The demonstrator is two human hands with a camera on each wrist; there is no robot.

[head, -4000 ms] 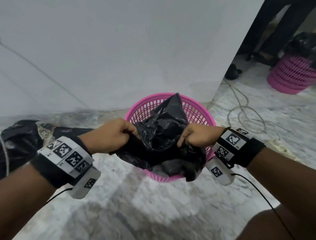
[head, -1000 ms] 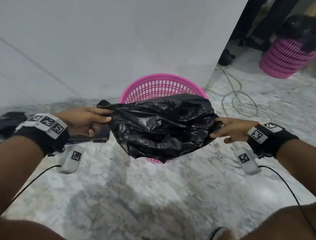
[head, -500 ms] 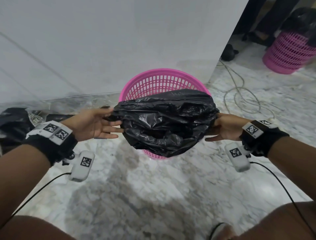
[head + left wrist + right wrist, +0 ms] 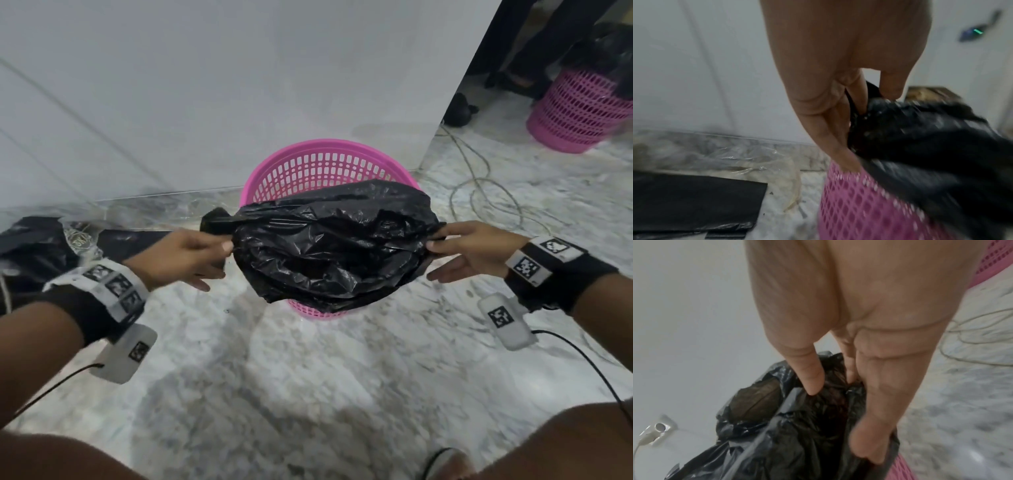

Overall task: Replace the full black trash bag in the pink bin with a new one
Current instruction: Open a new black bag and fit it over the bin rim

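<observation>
A pink lattice bin (image 4: 329, 164) stands on the marble floor against a white wall. Above its near half a black trash bag (image 4: 335, 240) is stretched wide with its mouth open. My left hand (image 4: 191, 257) pinches the bag's left edge, and my right hand (image 4: 459, 246) pinches its right edge. In the left wrist view the thumb and fingers (image 4: 857, 97) clamp the black plastic (image 4: 920, 138) over the pink bin wall (image 4: 869, 207). The right wrist view shows the thumb and fingers (image 4: 813, 379) gripping the bag rim (image 4: 777, 434). The bin's bottom is hidden by the bag.
A filled black bag (image 4: 41, 246) and flat folded black bags (image 4: 694, 203) with clear plastic lie on the floor at the left. A cable (image 4: 486, 192) loops on the floor at the right. A second pink bin (image 4: 582, 109) stands far right beside a person's dark legs.
Both hands moved from the bunched bag at the bin's centre to its opposite edges and pulled it wide. In the last half second the bag was stretched a little further.
</observation>
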